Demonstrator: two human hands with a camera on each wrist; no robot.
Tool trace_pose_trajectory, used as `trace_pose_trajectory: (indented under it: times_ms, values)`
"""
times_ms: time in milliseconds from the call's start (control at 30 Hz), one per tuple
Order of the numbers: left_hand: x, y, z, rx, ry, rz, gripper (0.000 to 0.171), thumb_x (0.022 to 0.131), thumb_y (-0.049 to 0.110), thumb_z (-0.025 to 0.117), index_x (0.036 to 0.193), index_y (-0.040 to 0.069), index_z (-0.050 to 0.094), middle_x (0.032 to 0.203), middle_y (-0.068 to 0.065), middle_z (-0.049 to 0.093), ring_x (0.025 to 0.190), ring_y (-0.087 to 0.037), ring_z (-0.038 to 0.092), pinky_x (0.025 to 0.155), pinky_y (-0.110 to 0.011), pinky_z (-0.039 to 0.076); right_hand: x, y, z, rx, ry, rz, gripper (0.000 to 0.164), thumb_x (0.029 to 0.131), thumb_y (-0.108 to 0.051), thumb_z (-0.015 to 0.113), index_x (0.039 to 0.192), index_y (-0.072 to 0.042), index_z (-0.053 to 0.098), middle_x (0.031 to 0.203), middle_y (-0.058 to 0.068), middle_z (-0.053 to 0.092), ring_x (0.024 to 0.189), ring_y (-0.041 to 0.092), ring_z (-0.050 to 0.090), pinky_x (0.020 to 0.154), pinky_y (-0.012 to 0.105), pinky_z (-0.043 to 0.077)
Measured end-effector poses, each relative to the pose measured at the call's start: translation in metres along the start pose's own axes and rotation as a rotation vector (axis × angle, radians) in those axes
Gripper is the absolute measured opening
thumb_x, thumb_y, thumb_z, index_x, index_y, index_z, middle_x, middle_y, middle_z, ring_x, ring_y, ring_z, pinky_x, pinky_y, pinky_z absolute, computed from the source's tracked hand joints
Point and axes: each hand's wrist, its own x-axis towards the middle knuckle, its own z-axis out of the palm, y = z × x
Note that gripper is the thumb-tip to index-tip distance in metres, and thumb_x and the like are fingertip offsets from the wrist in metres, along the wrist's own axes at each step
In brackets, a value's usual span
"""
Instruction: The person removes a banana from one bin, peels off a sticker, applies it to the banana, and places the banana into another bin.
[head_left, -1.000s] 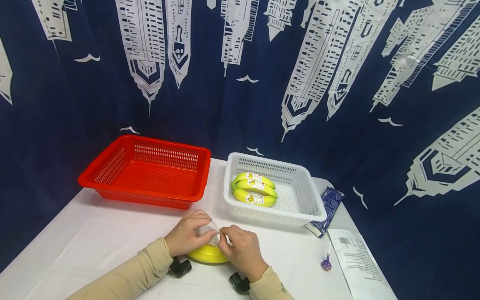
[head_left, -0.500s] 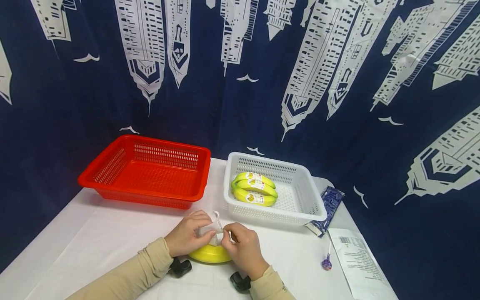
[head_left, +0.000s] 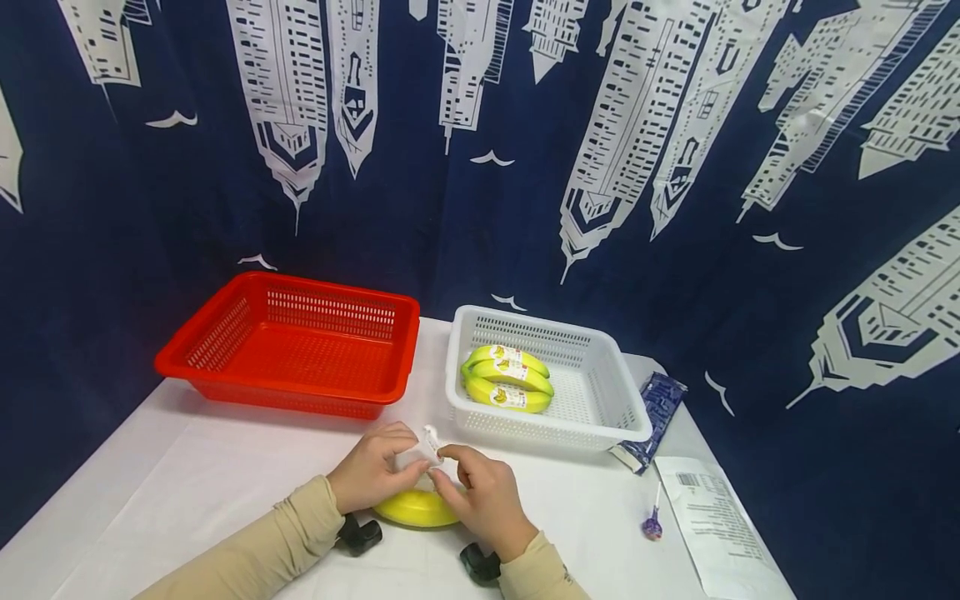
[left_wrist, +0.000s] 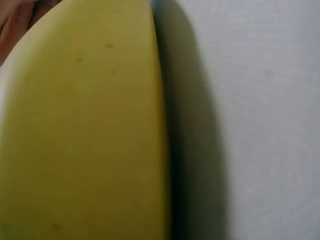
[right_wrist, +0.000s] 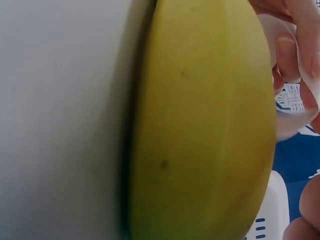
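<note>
A yellow banana (head_left: 416,510) lies on the white tabletop beneath both hands, and it fills much of the left wrist view (left_wrist: 85,125) and right wrist view. Behind its upper side a thin whitish translucent strip (head_left: 415,455) stands up in a loop; the right wrist view shows the strip (right_wrist: 295,126) curving beside the banana. My left hand (head_left: 373,472) holds the strip between thumb and fingers. With thumb and index finger, my right hand (head_left: 483,493) pinches the strip's right end. The other fingers of the right hand are curled under.
A red basket (head_left: 300,400) stands at the back left. Right of it, a white basket (head_left: 540,425) holds several labelled bananas (head_left: 510,379). Farther right lie a blue packet (head_left: 660,412), a purple lollipop (head_left: 652,525) and a white printed sheet (head_left: 712,525).
The strip's upper part, a pointed flap earlier, now stands as a curled loop. My right fingers have shifted along its edge, the index now higher and the thumb lower. The banana stays in place.
</note>
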Motion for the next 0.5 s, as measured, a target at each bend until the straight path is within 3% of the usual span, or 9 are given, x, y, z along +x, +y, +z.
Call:
trace_pose_trajectory:
  times_ms: [100, 200, 500]
  values:
    - [0.0002, 0.0001, 0.0003, 0.002, -0.007, 0.019, 0.017, 0.084, 0.004, 0.079, 0.082, 0.018, 0.068, 0.076, 0.010, 0.062, 0.082, -0.007, 0.058, 0.079, -0.015, 0.044, 0.0001, -0.0014, 0.0005, 0.021, -0.010, 0.021, 0.007, 0.096, -0.015, 0.073, 0.102, -0.011, 0.071, 0.063, -0.008, 0.049, 0.054, -0.005, 0.032, 0.051, 0.005, 0.028]
    - [0.0011, 0.0004, 0.0000, 0.006, -0.013, 0.042, 0.018, 0.082, 0.003, 0.080, 0.082, 0.017, 0.068, 0.076, 0.010, 0.062, 0.081, -0.007, 0.058, 0.078, -0.016, 0.044, -0.0003, -0.0009, 0.0006, 0.052, -0.021, 0.043, 0.011, 0.092, -0.006, 0.075, 0.100, -0.011, 0.070, 0.065, -0.008, 0.051, 0.055, -0.005, 0.034, 0.052, 0.004, 0.029]
    - [0.0016, 0.0025, 0.0011, 0.021, -0.057, 0.022, 0.017, 0.083, 0.002, 0.077, 0.081, 0.015, 0.067, 0.075, 0.010, 0.060, 0.081, -0.006, 0.058, 0.077, -0.018, 0.045, -0.0018, 0.0007, 0.0021, 0.020, -0.030, 0.056, 0.015, 0.090, -0.001, 0.070, 0.095, -0.013, 0.063, 0.062, -0.009, 0.048, 0.057, -0.009, 0.032, 0.051, 0.004, 0.029]
